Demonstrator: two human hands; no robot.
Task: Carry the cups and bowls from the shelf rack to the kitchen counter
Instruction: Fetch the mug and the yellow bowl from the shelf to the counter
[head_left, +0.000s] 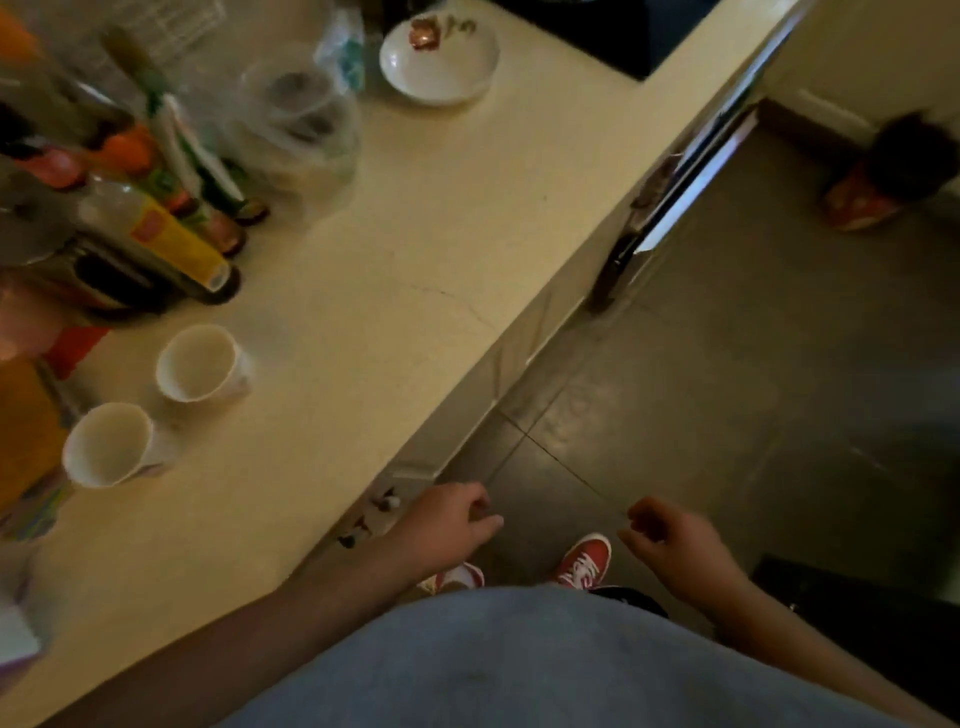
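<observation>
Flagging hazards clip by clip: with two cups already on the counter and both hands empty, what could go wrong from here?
1. The two white ceramic cups stand close beside the crowded sauce bottles; setting more down there might knock something over.
2. The empty left hand and right hand hang over the dark tiled floor, where dropped crockery would likely break.

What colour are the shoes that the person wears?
The shoes are red with white laces, seen best in the head view, on the dark floor.
</observation>
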